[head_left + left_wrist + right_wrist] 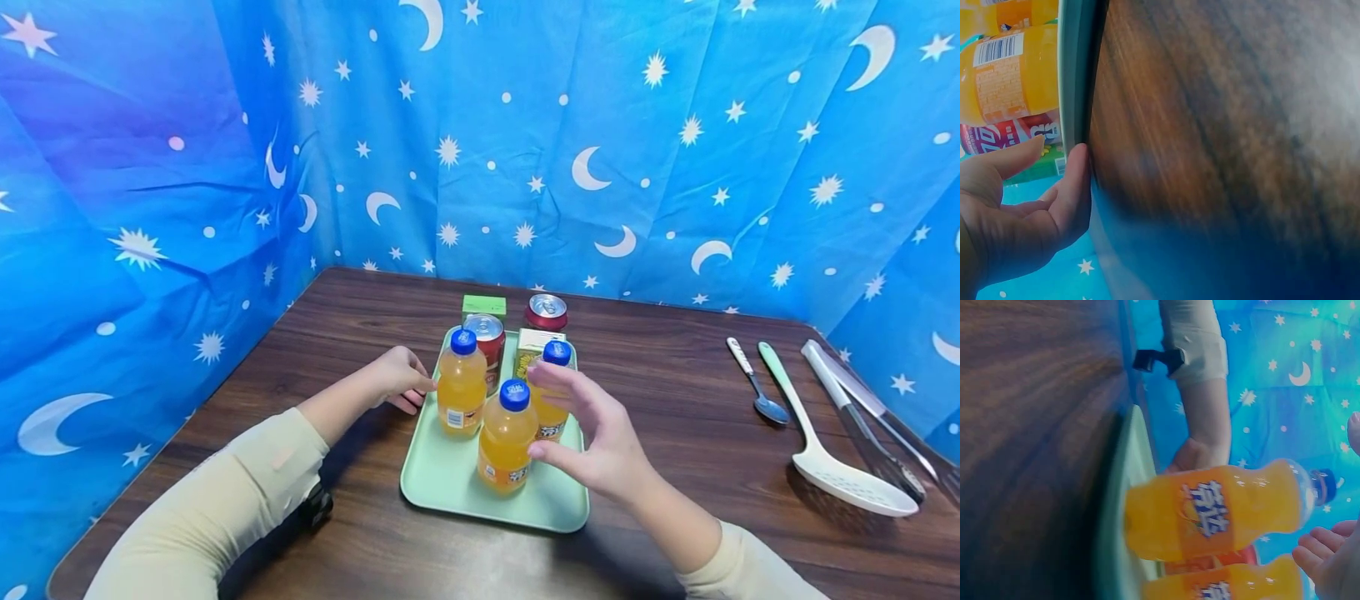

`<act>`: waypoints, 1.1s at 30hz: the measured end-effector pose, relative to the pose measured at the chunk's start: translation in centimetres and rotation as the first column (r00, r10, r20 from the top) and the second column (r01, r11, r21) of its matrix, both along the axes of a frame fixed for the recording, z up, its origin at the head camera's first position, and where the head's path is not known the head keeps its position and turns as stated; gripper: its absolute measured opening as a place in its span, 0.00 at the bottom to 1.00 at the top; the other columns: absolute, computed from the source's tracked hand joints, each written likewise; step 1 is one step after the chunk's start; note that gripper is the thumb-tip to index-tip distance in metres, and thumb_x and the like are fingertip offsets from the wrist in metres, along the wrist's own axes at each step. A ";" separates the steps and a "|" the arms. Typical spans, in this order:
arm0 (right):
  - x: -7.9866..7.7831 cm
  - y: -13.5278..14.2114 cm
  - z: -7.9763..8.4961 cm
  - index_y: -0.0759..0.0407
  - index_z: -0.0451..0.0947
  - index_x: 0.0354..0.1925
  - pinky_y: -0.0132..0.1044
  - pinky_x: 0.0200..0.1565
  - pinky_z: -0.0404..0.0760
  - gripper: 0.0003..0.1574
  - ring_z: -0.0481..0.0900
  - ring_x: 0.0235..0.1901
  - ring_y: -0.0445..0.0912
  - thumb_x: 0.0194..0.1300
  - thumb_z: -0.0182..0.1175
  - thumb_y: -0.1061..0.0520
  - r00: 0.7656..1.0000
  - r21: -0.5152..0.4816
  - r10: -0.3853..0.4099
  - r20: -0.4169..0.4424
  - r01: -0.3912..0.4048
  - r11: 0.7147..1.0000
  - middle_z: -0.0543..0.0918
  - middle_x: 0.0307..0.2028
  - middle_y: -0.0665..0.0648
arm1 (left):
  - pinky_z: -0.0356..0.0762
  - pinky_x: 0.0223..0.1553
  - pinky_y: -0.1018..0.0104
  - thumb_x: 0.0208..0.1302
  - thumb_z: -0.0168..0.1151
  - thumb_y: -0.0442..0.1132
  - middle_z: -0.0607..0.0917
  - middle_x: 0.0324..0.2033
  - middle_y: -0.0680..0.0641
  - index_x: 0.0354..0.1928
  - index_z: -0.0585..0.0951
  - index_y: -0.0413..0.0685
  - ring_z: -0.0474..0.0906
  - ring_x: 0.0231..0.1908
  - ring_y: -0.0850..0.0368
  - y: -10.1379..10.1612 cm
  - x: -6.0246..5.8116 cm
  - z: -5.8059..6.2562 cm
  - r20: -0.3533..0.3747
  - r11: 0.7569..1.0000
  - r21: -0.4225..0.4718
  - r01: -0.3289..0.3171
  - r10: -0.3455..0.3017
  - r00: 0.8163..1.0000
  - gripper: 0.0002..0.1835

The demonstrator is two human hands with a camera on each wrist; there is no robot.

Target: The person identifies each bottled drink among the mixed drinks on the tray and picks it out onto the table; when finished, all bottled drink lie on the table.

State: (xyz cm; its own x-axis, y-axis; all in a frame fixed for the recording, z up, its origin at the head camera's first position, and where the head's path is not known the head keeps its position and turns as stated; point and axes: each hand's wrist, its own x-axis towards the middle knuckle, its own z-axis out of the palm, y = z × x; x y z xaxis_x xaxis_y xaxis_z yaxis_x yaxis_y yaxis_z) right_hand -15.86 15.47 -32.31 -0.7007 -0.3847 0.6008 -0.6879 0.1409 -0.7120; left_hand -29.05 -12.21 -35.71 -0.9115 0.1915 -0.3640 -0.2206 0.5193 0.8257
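In the head view, a pale green tray [450, 492] carries three orange-drink bottles with blue caps: one at front [506, 450], one at left [460, 392], one at right [553, 417]. The left hand [397, 379] is at the tray's left edge. In the left wrist view, its fingertip lies along the outside of the tray rim [1075, 81], its thumb apart on the inner side. My right hand [600, 433] is spread beside the front and right bottles, holding nothing; its thumb is close to the front bottle, and its fingers partly cover the right one.
A red can [487, 333] and a yellow-and-white carton [536, 340] stand among the bottles. Behind are a green box [483, 306] and another can [546, 312]. At right lie a spoon [757, 387], a slotted ladle [847, 483] and other long utensils [862, 408]. A starry curtain [525, 167] encloses the table.
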 end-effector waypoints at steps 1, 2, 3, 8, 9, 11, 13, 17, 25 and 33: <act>0.0 -0.1 -0.2 0.66 0.64 0.63 0.45 0.56 0.73 0.46 0.70 0.58 0.53 0.45 0.69 0.74 1.000 -0.002 0.002 0.011 -0.002 1.000 0.73 0.59 0.57 | 0.84 0.28 0.57 0.58 0.64 0.32 0.80 0.33 0.39 0.42 0.74 0.29 0.80 0.27 0.52 0.0 0.1 -0.1 0.008 1.000 0.012 0.001 -0.001 1.000 0.14; 0.1 -0.3 -0.4 0.65 0.64 0.63 0.45 0.56 0.73 0.46 0.70 0.58 0.52 0.45 0.70 0.74 1.000 -0.003 -0.001 0.025 0.001 1.000 0.73 0.59 0.57 | 0.84 0.28 0.57 0.58 0.63 0.31 0.80 0.32 0.39 0.42 0.74 0.29 0.80 0.26 0.52 0.1 0.1 -0.2 0.011 1.000 0.018 0.003 -0.003 1.000 0.13; 0.1 -0.4 -0.5 0.64 0.64 0.63 0.45 0.56 0.73 0.46 0.70 0.58 0.51 0.46 0.70 0.73 0.999 -0.002 -0.006 0.038 0.006 1.000 0.72 0.59 0.56 | 0.84 0.28 0.57 0.58 0.63 0.30 0.80 0.32 0.39 0.42 0.74 0.29 0.80 0.25 0.52 0.1 0.1 -0.3 0.014 1.000 0.022 0.005 -0.006 1.000 0.13; 0.3 -0.8 -1.0 0.61 0.65 0.63 0.46 0.56 0.73 0.45 0.72 0.57 0.48 0.48 0.71 0.69 0.996 -0.006 -0.039 0.079 0.040 0.999 0.73 0.59 0.57 | 0.84 0.25 0.58 0.56 0.62 0.27 0.79 0.27 0.40 0.39 0.73 0.30 0.78 0.22 0.54 0.5 0.1 -0.7 0.013 1.000 0.020 -0.011 0.011 1.000 0.11; 0.4 -0.9 -1.1 0.61 0.65 0.62 0.46 0.56 0.73 0.44 0.73 0.56 0.48 0.48 0.71 0.69 0.995 -0.010 -0.049 0.091 0.050 0.999 0.74 0.58 0.57 | 0.84 0.25 0.59 0.56 0.62 0.26 0.78 0.27 0.40 0.39 0.73 0.30 0.77 0.21 0.55 0.6 0.1 -0.8 0.009 1.000 0.016 -0.014 0.013 1.000 0.10; 0.6 -1.2 -1.2 0.61 0.66 0.62 0.45 0.56 0.73 0.42 0.73 0.55 0.48 0.49 0.71 0.68 0.989 -0.028 -0.065 0.130 0.070 0.997 0.75 0.57 0.56 | 0.84 0.24 0.59 0.56 0.61 0.25 0.77 0.26 0.41 0.37 0.72 0.31 0.76 0.21 0.55 0.7 0.1 -0.9 0.001 1.000 0.005 -0.024 0.024 1.000 0.09; 0.8 -1.6 -1.5 0.61 0.66 0.61 0.44 0.57 0.73 0.41 0.73 0.56 0.47 0.50 0.71 0.66 0.982 -0.046 -0.080 0.173 0.089 0.995 0.75 0.56 0.54 | 0.84 0.23 0.60 0.56 0.61 0.24 0.77 0.26 0.41 0.37 0.72 0.32 0.75 0.20 0.55 0.8 0.1 -1.0 -0.005 0.999 -0.004 -0.032 0.032 0.999 0.09; 1.0 -2.4 -2.1 0.56 0.66 0.61 0.41 0.58 0.72 0.41 0.71 0.58 0.43 0.50 0.71 0.63 0.962 -0.071 -0.109 0.250 0.131 0.989 0.74 0.58 0.52 | 0.84 0.23 0.60 0.56 0.61 0.23 0.76 0.27 0.40 0.37 0.70 0.33 0.75 0.21 0.54 1.0 0.1 -1.0 -0.011 0.999 -0.012 -0.044 0.044 0.999 0.10; 0.9 -3.4 -3.2 0.57 0.65 0.60 0.38 0.56 0.73 0.44 0.72 0.57 0.45 0.47 0.74 0.60 0.957 -0.064 -0.176 0.229 0.195 0.979 0.75 0.57 0.53 | 0.84 0.24 0.59 0.57 0.61 0.23 0.75 0.28 0.40 0.38 0.70 0.33 0.75 0.22 0.53 1.0 0.0 -1.1 -0.006 0.998 -0.010 -0.057 0.057 0.998 0.10; 0.9 -4.0 -3.4 0.53 0.69 0.56 0.37 0.53 0.76 0.38 0.76 0.52 0.41 0.47 0.74 0.60 0.936 -0.030 -0.254 0.245 0.269 0.963 0.78 0.52 0.50 | 0.84 0.24 0.59 0.56 0.61 0.22 0.76 0.29 0.39 0.38 0.72 0.33 0.76 0.24 0.51 1.2 0.0 -1.2 -0.010 0.996 -0.026 -0.084 0.084 0.996 0.10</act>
State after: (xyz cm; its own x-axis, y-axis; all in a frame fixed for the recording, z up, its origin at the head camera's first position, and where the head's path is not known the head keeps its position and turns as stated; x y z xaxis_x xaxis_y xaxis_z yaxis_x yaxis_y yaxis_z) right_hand -14.96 11.50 -35.72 -0.8962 -0.1364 0.4222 -0.4434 0.2435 -0.8626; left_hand -29.06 -11.06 -36.88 -0.9272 0.1045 -0.3596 -0.2570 0.5209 0.8140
